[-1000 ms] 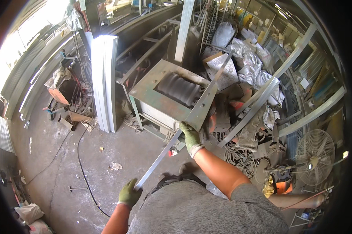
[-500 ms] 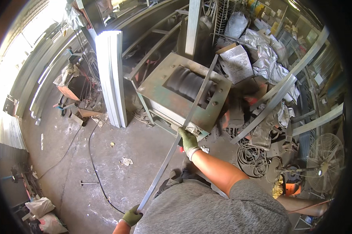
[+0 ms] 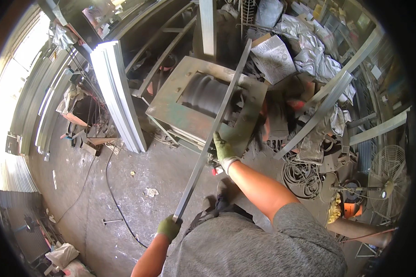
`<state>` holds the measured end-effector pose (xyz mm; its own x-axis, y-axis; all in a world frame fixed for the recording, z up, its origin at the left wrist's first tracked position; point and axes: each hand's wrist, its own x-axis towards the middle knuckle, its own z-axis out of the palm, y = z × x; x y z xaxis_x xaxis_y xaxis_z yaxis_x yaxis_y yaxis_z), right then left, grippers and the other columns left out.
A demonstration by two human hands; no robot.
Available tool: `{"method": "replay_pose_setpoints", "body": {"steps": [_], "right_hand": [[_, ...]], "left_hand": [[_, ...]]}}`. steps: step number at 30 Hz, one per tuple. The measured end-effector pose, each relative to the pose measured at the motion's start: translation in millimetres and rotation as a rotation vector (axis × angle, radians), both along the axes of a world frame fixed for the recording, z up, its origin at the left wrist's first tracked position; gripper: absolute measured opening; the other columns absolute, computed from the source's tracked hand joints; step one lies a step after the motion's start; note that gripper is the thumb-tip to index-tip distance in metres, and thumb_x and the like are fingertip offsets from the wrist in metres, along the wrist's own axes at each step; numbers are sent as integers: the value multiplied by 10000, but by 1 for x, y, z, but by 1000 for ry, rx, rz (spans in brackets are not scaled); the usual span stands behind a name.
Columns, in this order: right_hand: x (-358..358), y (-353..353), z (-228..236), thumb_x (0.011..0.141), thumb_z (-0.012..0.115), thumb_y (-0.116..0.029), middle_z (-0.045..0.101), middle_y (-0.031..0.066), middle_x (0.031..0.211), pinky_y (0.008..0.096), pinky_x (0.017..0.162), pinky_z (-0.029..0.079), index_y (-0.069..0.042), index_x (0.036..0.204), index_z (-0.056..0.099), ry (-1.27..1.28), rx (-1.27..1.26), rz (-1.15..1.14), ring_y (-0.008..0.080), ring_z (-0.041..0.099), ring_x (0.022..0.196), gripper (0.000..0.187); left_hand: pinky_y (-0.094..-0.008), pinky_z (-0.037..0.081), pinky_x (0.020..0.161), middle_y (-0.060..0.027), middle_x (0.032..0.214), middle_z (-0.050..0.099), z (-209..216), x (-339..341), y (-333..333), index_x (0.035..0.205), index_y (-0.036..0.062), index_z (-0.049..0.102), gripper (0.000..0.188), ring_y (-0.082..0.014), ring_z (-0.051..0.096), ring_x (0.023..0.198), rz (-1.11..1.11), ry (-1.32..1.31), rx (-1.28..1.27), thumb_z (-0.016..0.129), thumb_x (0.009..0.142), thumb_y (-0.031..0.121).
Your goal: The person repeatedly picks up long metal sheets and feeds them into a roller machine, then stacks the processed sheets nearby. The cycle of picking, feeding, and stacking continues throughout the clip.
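Observation:
A long, straight metal bar (image 3: 203,159) runs slantwise from my body up over a machine. Its near end sits in my left hand (image 3: 169,227), gloved in green and closed around it. Farther up, my right hand (image 3: 224,151), in a matching glove, is closed on the bar's side beside the machine's near edge. The boxy machine (image 3: 171,99) has a worn green-grey metal top with a dark ribbed roller (image 3: 205,94) in its opening. The bar's far part crosses above that opening; whether it touches the machine I cannot tell.
A bundle of bright metal profiles (image 3: 118,99) stands left of the machine. A black cable (image 3: 113,198) lies on the floor. To the right are a coiled hose (image 3: 302,177), a fan (image 3: 387,184), silvery sacks (image 3: 316,57) and what looks like another person's forearm (image 3: 362,232).
My left hand has moved up and forward with the bar's near end. The bar reaches farther over the machine, and my right hand has shifted slightly forward. The view has also shifted.

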<state>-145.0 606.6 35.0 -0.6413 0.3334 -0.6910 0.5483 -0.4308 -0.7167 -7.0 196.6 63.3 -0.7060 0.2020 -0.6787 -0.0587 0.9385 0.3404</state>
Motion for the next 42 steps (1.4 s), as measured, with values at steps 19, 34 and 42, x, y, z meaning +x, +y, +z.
{"method": "replay_pose_setpoints", "body": {"steps": [19,34,42], "right_hand": [[324,138,-212,1088,582,-485,768,80,964,446,721,561,-113,1104,764,-452,355,-113,260,733,756,415],[330,141,-176,1063,548,-409,764,301,1165,566,976,569,-47,1049,745,-516,701,87,538,707,1124,412],[294,134,-209,1086,564,-473,790,253,1195,540,1011,556,-46,1072,766,-222,584,-163,476,724,1186,473]], "left_hand": [[-579,611,1014,-332,1146,795,-33,-286,388,1092,-21,845,596,-512,767,1155,-351,308,10,548,1071,496],[-549,607,1054,-318,1273,785,-31,-307,416,1214,-12,824,490,-485,760,1227,-285,178,-47,595,1062,393],[-564,573,1126,-341,1295,767,-24,-251,325,1275,1,807,596,-517,739,1240,-537,201,-103,495,1094,475]]}}
